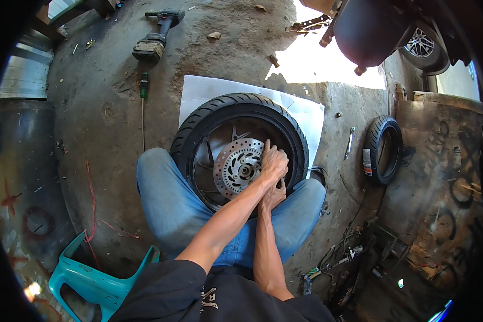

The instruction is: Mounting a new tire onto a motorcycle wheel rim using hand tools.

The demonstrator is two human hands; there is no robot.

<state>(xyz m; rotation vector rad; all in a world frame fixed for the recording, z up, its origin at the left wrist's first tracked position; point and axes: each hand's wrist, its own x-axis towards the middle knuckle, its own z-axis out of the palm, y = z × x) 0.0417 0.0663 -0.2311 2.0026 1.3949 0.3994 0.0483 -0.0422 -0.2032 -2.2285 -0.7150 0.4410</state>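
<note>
A motorcycle wheel with a black tyre (241,99) lies flat between my bent knees. On its hub sits a round, drilled metal brake disc (226,170). My left hand (274,163) is over the disc's right edge, its index finger reaching along the rim of the disc and its other fingers curled. Just below it, my right hand (272,197) is closed near the inside of the wheel rim, its thumb pointing up. The left hand and forearm partly cover it. What either hand grips, if anything, is hidden.
White sheet (198,91) lies under the wheel. A cordless drill (158,36) and a green-handled long screwdriver (144,86) lie left. A wrench (350,143) and a smaller tyre (382,150) are right. A teal plastic stool (99,273) stands near-left; cables (333,255) lie near-right.
</note>
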